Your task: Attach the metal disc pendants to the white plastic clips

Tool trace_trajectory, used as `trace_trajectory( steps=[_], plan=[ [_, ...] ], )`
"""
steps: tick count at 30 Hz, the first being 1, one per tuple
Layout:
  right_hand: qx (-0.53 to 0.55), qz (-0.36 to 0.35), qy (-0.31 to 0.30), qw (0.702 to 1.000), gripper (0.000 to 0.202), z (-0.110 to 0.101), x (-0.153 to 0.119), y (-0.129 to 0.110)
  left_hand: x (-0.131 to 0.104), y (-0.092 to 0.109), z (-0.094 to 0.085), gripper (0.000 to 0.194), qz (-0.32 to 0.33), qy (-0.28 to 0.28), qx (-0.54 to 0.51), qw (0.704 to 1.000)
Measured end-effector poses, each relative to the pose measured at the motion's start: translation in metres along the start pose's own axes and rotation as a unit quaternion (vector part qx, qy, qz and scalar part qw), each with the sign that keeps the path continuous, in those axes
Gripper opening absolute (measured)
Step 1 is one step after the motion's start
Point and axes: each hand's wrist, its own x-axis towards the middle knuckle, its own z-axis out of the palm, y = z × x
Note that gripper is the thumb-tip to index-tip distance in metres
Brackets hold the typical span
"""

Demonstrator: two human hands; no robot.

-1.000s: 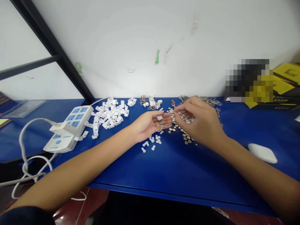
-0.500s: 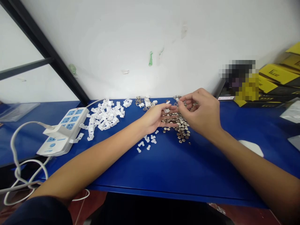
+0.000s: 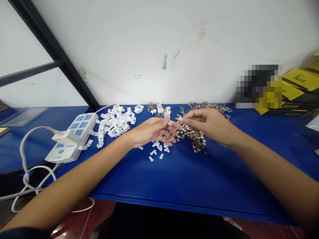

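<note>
My left hand has its thumb and forefinger on a small white plastic piece, and a metal ring hangs by its other fingers. Just to its right, my right hand is pinched at the fingertips over the pile of round metal discs; what it grips is too small to name. Small white tabs lie scattered below my left hand. A heap of white plastic pieces sits to the left. Behind the hands are metal rings with white pieces and a pile of metal rings.
A white power strip with a plug and looped cable stands on the blue table at the left. Yellow and black boxes are stacked at the back right. A black metal frame rises at the left.
The view has shifted slightly. My hands have drawn apart; my left hand has moved left and its thumb has closed on the white piece, while my right fingertips are lower, at the discs.
</note>
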Motion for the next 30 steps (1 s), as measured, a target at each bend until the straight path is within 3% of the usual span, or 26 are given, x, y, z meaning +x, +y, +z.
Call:
trace_trajectory(
  steps=[4, 7, 14, 17, 23, 30],
  plan=[
    [0.006, 0.012, -0.101, 0.995, 0.024, 0.005, -0.004, -0.004, -0.016, -0.003, -0.010, 0.048, 0.008, -0.037, 0.100, 0.994],
    [0.007, 0.040, -0.135, 0.990, 0.023, 0.008, -0.005, -0.008, -0.021, -0.002, -0.013, 0.049, 0.013, -0.070, 0.180, 0.981],
    [0.013, 0.033, -0.246, 0.969, 0.016, 0.013, -0.011, -0.022, -0.026, 0.001, -0.004, 0.050, 0.029, -0.141, 0.237, 0.961],
    [0.007, 0.014, -0.241, 0.970, 0.018, 0.017, -0.012, -0.024, -0.026, -0.001, -0.003, 0.051, 0.025, -0.141, 0.235, 0.961],
    [0.011, 0.026, -0.103, 0.994, 0.023, 0.017, -0.013, -0.031, -0.022, -0.008, -0.004, 0.052, 0.021, -0.095, 0.216, 0.972],
    [0.079, 0.025, -0.127, 0.988, 0.020, 0.018, -0.017, -0.040, -0.024, 0.000, 0.000, 0.041, 0.036, -0.079, 0.244, 0.966]
  ],
)
